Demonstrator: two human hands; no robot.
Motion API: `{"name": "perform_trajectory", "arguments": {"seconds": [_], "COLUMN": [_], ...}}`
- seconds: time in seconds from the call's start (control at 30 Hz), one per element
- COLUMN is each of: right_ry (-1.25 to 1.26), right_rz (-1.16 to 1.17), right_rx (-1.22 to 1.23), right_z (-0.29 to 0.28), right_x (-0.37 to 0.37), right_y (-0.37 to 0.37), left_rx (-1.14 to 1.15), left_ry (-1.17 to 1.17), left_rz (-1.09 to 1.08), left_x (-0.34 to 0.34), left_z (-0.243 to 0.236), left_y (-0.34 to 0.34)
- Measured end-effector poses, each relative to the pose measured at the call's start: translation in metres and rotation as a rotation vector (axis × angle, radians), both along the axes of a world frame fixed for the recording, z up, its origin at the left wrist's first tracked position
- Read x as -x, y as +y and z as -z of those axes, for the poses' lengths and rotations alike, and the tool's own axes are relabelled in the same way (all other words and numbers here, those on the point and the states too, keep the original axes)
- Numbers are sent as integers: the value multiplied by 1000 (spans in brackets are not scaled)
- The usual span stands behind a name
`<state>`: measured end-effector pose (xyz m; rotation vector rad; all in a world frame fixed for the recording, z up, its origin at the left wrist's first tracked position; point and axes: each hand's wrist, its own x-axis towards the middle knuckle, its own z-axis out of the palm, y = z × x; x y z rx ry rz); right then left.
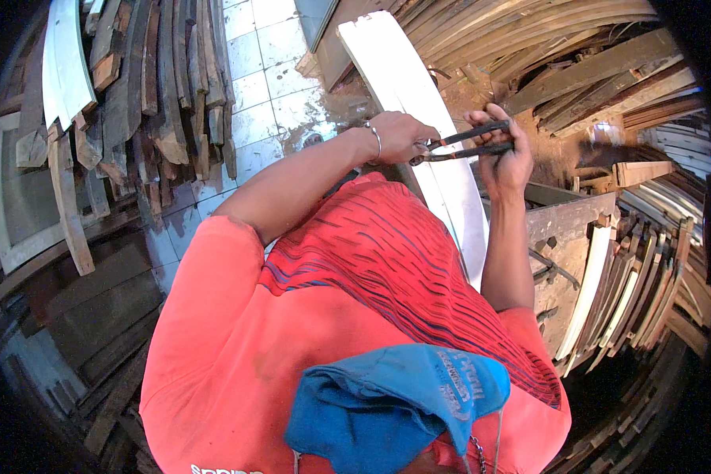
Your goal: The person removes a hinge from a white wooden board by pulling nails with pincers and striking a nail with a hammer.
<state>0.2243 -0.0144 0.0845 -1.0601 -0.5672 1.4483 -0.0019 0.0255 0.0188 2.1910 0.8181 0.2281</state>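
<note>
A long white-painted board [442,186] runs from the far middle down along my right side. Over it, my right hand [504,154] grips the two dark handles of a pair of pincers [474,144], the handles spread slightly apart. The head of the pincers points left and meets my left hand [401,138], which wears a metal bracelet [378,144] at the wrist. My left fingers are curled closed at the jaws, above the board. What lies between these fingers is too small to make out.
Stacked old wooden planks [146,87] stand at the left, with more timber [529,31] at the far right and strips [624,284] at the near right. A worn wooden bench [565,217] stands beside my right forearm. White floor tiles [253,95] show beyond my left arm.
</note>
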Motion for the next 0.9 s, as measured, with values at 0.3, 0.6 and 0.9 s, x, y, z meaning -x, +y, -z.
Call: {"name": "perform_trajectory", "arguments": {"seconds": [0.3,0.6,0.9], "right_ry": [129,25,-54], "right_rz": [218,-36,-62], "right_rx": [-119,76,32], "right_z": [3,-4,-9], "right_x": [13,39,43], "right_y": [-38,30,48], "left_rx": [-44,-68,42], "left_ry": [69,-246,-232], "left_rz": [181,-245,-121], "left_x": [-8,2,12], "left_z": [1,35,28], "left_y": [23,-28,5]}}
